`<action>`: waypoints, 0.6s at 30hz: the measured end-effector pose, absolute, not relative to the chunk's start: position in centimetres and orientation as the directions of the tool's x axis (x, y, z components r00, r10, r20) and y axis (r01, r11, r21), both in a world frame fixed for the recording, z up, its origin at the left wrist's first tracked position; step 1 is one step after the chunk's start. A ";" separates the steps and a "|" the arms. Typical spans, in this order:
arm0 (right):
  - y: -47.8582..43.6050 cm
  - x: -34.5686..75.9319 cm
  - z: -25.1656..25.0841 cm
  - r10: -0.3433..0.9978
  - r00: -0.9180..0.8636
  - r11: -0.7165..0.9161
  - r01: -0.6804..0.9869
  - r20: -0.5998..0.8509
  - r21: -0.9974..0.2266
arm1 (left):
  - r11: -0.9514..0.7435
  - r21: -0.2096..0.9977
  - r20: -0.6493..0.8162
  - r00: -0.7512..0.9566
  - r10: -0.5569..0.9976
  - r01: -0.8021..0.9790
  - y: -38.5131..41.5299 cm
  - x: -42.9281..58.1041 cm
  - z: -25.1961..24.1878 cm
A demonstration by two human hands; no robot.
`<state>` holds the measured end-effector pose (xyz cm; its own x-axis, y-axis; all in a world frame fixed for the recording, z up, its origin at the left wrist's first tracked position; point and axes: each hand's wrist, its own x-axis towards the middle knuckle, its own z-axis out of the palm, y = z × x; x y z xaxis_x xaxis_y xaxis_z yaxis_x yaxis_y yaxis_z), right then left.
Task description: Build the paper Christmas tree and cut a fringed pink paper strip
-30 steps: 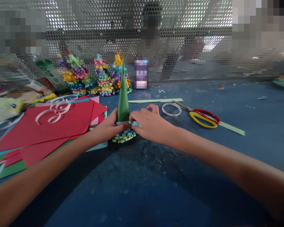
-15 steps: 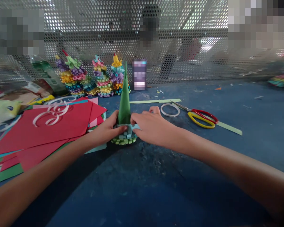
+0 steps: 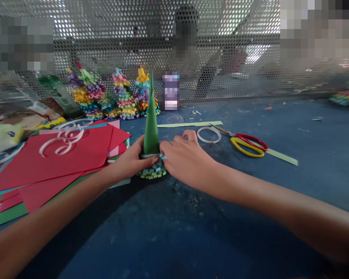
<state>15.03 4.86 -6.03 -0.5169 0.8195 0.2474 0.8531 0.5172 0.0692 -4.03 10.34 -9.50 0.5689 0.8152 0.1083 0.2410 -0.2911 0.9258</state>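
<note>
**Both hands on a green cone at mid-table**

The green cone (image 3: 151,124) stands upright on the blue table (image 3: 192,224), about midway between the near edge and the far edge. Its foot is ringed with rows of small green and blue paper tabs (image 3: 152,172). The left hand (image 3: 130,161) is closed around the lower part of the cone from the left, with the thumb pressed flat across the front. The right hand (image 3: 183,159) meets it from the right, fingertips pinched narrowly on a pale blue strip (image 3: 162,156) that lies against the cone just above the tabs. The two hands nearly touch at the front of the cone.

A fan of red sheets (image 3: 55,155) lies toward the left edge of the table, with white paper curls (image 3: 64,139) on top. Just beyond the right hand lies a clear tape ring (image 3: 209,135), and beside it scissors (image 3: 247,144) with red and yellow handles. A long pale green strip (image 3: 189,124) lies flat behind the cone. Along the far edge, three finished paper trees (image 3: 125,97) in many colours stand against a perforated metal screen (image 3: 250,38).
</note>
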 end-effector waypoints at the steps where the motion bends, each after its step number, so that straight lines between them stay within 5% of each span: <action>1: 4.7 15.0 -6.0 0.806 -0.529 0.527 0.845 0.265 0.086 | -0.284 0.931 0.108 0.570 0.814 0.230 10.3 -4.0 -9.5; 4: 4.9 15.2 -5.4 0.811 -0.533 0.546 0.838 0.240 0.018 | -0.261 0.945 0.104 0.574 0.812 0.198 10.1 -4.0 -9.3; 9: 6.4 16.2 -3.5 0.888 -0.460 0.422 0.816 -0.003 -0.395 | -0.228 0.954 0.089 0.544 0.834 0.194 9.7 -4.0 -8.8; 18: 6.8 16.2 -2.6 0.896 -0.440 0.383 0.837 -0.064 -0.392 | -0.199 0.964 0.076 0.532 0.844 0.179 9.3 -3.9 -8.1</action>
